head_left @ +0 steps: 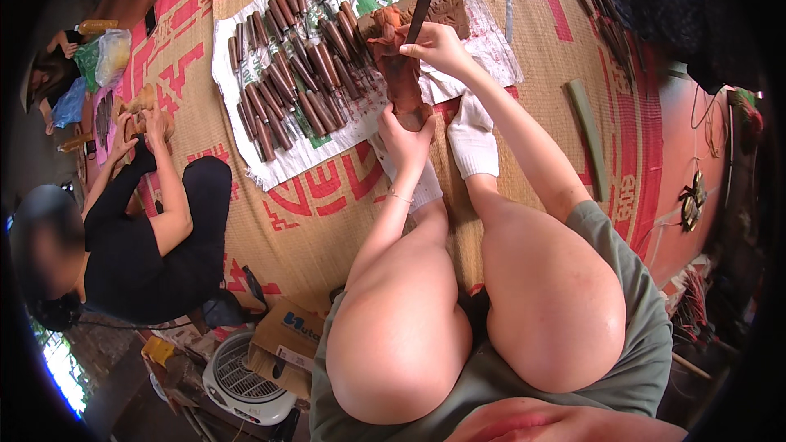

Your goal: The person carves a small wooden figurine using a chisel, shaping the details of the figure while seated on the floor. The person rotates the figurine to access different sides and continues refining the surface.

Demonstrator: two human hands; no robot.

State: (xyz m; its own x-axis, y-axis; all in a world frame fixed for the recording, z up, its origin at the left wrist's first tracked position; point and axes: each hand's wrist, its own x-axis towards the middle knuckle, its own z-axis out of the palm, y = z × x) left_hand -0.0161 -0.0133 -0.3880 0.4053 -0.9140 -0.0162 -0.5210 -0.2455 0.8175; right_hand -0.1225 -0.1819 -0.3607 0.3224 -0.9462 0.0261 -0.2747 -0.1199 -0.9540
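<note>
My left hand (pixel 407 139) is closed round the lower end of a reddish-brown block (pixel 401 86), which looks like wood or clay. Over that block, my right hand (pixel 442 51) pinches the lower end of a long, dark, flat blade-like tool (pixel 426 0), its rounded tip pointing up and away. A crumpled orange-brown cloth or wrapping (pixel 383 26) covers the far end of the block. Behind it lies a rough brown slab (pixel 449 15). Many chisel-like tools with brown wooden handles (pixel 303 65) lie in rows to the left on a white sack (pixel 282 165).
A patterned straw mat (pixel 540 106) lies under everything. On the left, a person in black (pixel 135 237) works on a light-brown piece. To the right are a green strip (pixel 587 135) and several dark rods (pixel 602 24). A cardboard box (pixel 286 340) and a round grilled appliance (pixel 246 376) stand near left.
</note>
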